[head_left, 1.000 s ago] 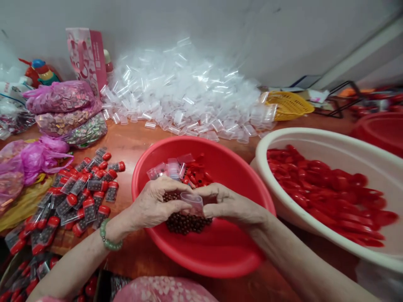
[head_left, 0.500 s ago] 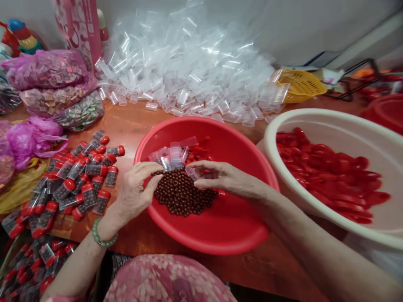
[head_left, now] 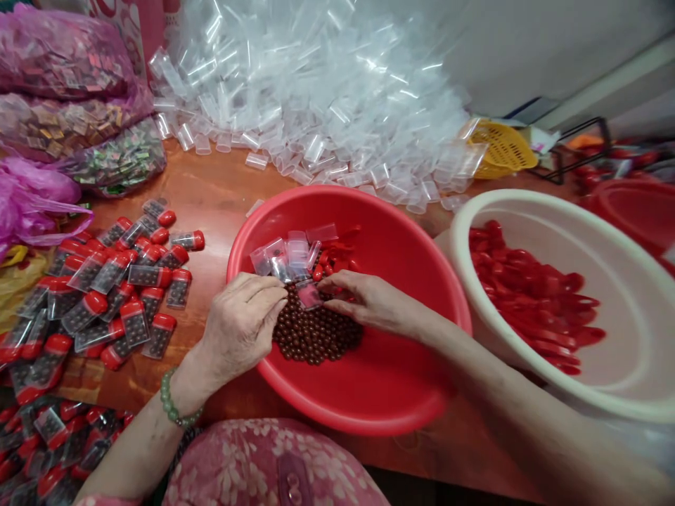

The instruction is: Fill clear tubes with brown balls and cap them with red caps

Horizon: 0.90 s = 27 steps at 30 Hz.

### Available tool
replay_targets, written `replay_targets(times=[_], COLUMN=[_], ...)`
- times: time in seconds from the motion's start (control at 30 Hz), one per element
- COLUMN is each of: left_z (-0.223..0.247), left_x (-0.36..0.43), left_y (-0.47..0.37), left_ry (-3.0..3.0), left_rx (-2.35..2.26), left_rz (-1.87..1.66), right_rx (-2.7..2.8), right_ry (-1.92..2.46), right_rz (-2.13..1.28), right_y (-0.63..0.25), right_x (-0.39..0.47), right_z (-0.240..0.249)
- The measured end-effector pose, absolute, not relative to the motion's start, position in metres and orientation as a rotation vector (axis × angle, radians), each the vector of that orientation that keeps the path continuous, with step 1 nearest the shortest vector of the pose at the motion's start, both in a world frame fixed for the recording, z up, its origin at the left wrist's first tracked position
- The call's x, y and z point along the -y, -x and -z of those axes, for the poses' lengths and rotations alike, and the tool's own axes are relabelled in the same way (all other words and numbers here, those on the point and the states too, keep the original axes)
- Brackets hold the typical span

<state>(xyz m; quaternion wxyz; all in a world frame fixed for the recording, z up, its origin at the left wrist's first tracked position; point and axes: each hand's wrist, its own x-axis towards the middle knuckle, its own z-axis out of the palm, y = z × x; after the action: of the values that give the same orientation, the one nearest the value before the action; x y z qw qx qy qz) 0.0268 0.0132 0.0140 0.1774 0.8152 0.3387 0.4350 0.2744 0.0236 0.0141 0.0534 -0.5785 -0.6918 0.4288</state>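
The small clear plastic container [head_left: 309, 295] lies tilted over the brown beads [head_left: 316, 334] in the red basin [head_left: 369, 397], toward 10 o'clock from the basin's middle. The right hand [head_left: 369, 299] has a narrow grip on the container's 3 o'clock end, thumb and forefinger at its edge. The left hand [head_left: 240, 316], at 9 o'clock of it, has thumb and fingertips drawn close together; its own back hides whether anything is between them, so I cannot tell. What the container holds is too blurred to make out. Loose clear containers [head_left: 297, 249] sit at 11 o'clock in the basin, with red caps [head_left: 337, 256] beside them, partly covered by the right hand. Outside, filled red-capped containers [head_left: 134, 274] lie at 9 o'clock, cut off at the left edge; a cream basin [head_left: 622, 351] at 3 o'clock is cropped too. Half a second earlier, the left fingertips were farther from the container; now they are near it. The pink paper bag [head_left: 134, 31] at 10 o'clock, more fully visible then, is now mostly out of view.
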Motion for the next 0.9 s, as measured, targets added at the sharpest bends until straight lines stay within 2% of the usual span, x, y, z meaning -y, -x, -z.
replay_targets(times=[0.23,0.5,0.9], left_z=[-0.013,-0.014,-0.009], left_x=[-0.014,-0.015,-0.014], left_y=[-0.028,-0.03,-0.03], left_ry=[-2.282,-2.254,-2.225], left_rx=[-0.943,-0.947,-0.899], left_rz=[-1.256,-1.298,-1.344], right_rx=[2.614,2.447,1.951], right_ry=[1.833,2.046,2.238], right_rz=[-0.747,-0.704,-0.851], right_y=[-0.26,-0.234,-0.24], right_x=[-0.028,-0.025,-0.033], right_z=[-0.012,0.006,0.008])
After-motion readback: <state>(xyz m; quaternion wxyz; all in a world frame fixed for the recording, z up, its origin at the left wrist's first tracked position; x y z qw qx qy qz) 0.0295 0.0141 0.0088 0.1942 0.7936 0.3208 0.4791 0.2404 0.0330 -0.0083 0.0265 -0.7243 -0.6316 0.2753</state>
